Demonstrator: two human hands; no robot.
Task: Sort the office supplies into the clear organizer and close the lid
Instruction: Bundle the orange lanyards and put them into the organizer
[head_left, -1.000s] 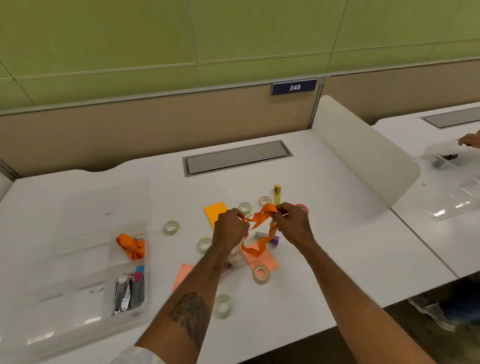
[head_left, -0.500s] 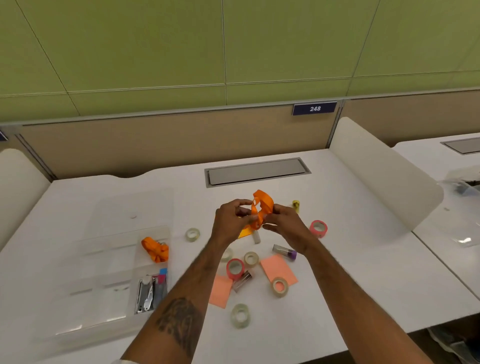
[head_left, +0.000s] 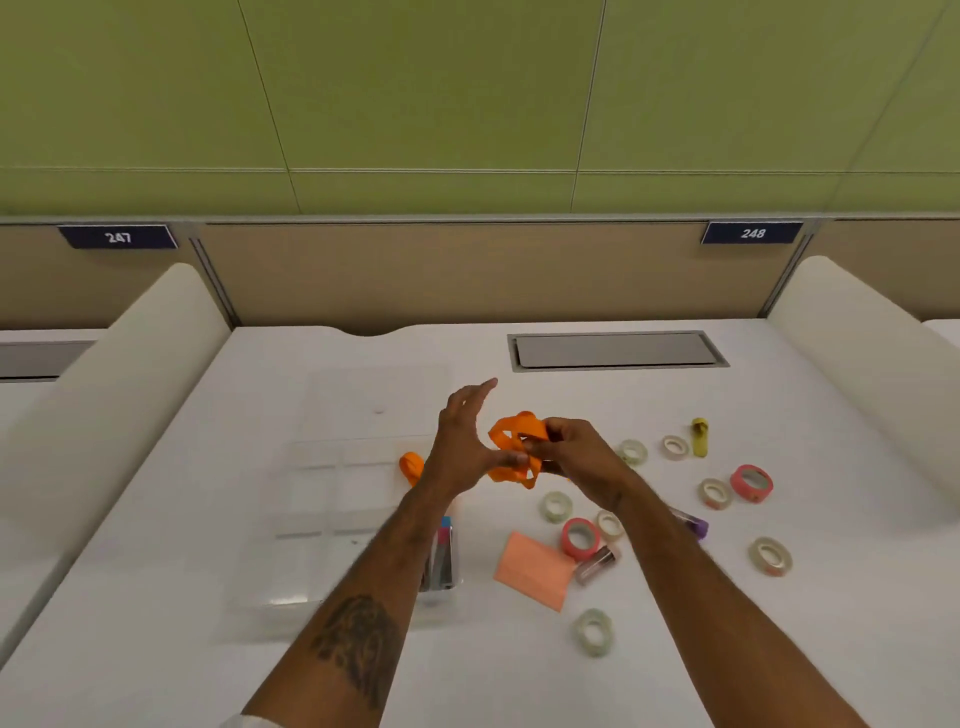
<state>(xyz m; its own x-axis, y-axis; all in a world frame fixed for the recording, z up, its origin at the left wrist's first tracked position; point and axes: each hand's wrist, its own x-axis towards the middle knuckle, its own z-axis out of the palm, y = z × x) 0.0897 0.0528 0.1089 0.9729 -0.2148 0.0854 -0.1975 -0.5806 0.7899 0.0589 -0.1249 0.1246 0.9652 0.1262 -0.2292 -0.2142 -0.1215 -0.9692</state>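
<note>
Organizer (head_left: 322, 486) lies left of tape rolls (head_left: 578, 538) (lid (head_left: 379, 400) behind).

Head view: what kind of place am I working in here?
Probably a shared office or study hall with numbered desk bays: the 247 plate and 248 plate on the back panel, white dividers between desks, and a cable hatch set into the desk.

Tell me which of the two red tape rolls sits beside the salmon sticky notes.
The red roll between the forearms, right beside the salmon pad; the other red roll lies far right, away from it.
</note>
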